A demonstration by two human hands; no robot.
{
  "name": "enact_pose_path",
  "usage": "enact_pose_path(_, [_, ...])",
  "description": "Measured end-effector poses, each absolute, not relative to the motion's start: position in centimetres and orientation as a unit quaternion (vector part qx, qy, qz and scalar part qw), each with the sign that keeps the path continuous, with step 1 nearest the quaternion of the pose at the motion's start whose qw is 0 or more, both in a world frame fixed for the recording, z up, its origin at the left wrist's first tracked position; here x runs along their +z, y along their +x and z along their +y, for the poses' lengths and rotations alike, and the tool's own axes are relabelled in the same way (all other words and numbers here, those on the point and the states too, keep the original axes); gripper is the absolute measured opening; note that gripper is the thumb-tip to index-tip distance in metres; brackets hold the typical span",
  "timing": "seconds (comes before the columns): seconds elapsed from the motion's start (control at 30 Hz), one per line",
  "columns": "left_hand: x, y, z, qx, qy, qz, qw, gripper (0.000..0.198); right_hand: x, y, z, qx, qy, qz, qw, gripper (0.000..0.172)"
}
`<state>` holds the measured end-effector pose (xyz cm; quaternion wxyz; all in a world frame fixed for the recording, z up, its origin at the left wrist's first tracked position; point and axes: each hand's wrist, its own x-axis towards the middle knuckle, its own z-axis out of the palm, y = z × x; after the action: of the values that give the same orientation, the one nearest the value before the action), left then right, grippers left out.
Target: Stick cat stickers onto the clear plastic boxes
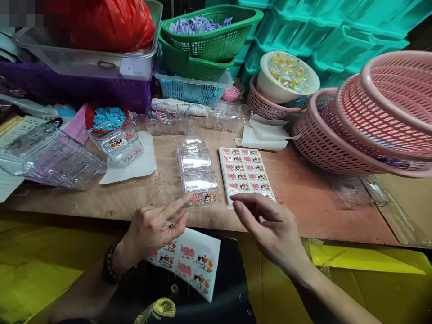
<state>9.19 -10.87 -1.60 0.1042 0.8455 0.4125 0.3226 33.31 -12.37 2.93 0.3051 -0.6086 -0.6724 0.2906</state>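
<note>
As left hand (150, 227) touches sticker (209, 198), right hand (275, 225) hovers

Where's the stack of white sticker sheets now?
Head view, just right of centre: the stack of white sticker sheets lies on the brown wooden tabletop, right of the row of clear plastic boxes, with the right hand at its near edge.

Room is found on the tabletop (305, 198) right of the sticker sheets (248, 173).
Beyond, passage is blocked by pink baskets (317, 130); between sheets and clear cases (195, 162), only a narrow gap is left.
</note>
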Motion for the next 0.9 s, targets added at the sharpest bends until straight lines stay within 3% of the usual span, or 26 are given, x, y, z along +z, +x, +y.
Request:
enact_pose_path(0.07, [-1.0,9.8,-11.5,0.359,0.827,0.425,0.084,0.036,3.5,33.1,-12.8,0.399,-0.541,-0.685,0.282,0.033])
enact_pose_path(0.13, [-0.5,10.2,-11.9,0.39,0.795,0.442,0.141,0.04,3.7,33.0,-13.0,0.507,-0.497,-0.667,0.226,0.032])
enact_pose_path(0.27, [-0.3,10.0,-11.9,0.404,0.641,0.434,0.487,0.076,3.0,33.7,-12.7,0.585,-0.528,-0.568,0.235,0.029])
enact_pose_path(0.37, [-0.5,10.1,-11.7,0.37,0.523,0.429,0.636,0.068,2.9,34.6,-12.5,0.591,-0.524,-0.576,0.211,0.033])
enact_pose_path(0.6, [-0.5,11.9,-12.5,0.325,0.508,0.459,0.653,0.041,4.9,34.2,-12.7,0.239,-0.482,-0.826,0.169,0.034])
enact_pose_path(0.73, [-0.8,12.1,-12.8,0.323,0.51,0.454,0.655,0.04,4.7,33.7,-12.3,0.316,-0.472,-0.803,0.181,0.007])
enact_pose_path(0.9, [-2.1,12.3,-13.0,0.338,0.459,0.45,0.688,0.04,3.7,34.1,-12.1,0.384,-0.492,-0.755,0.201,0.005])
